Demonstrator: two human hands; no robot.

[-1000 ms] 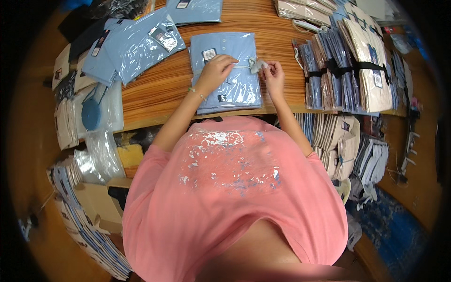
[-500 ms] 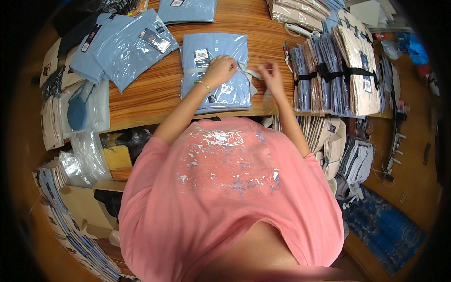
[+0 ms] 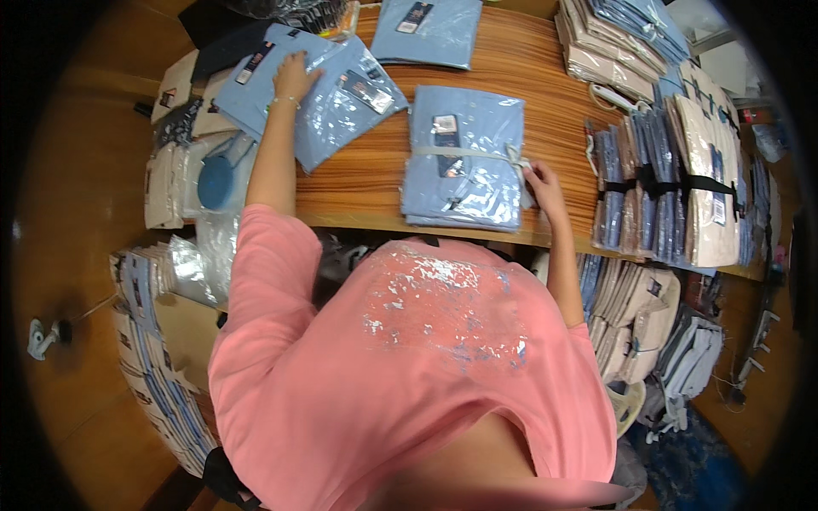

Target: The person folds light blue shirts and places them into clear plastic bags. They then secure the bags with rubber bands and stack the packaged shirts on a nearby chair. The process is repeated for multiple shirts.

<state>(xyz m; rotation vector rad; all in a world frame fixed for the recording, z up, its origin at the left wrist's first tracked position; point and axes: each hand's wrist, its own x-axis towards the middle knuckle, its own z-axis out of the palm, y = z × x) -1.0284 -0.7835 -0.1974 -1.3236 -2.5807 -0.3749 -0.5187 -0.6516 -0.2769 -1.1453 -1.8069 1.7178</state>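
A stack of folded light-blue shirts in clear bags lies on the table, bound by a pale ribbon. The ribbon's bow sits at the stack's right edge. My right hand is beside that bow, fingers loosely bent and apart, the fingertips at the ribbon's loops; nothing shows held in them. Over on the left, my left hand reaches onto loose bagged blue shirts, its fingers spread on top of them. Dark tags show through the plastic of these shirts.
Another bagged blue shirt lies at the far edge. Strapped bundles of bagged garments stand at the right, with beige piles behind them. A round blue object lies at the left. More garments are stored below the tabletop.
My left hand has left the ribboned stack and moved to the loose shirts on the left. My right hand has come down next to the bow. The whole view has shifted.
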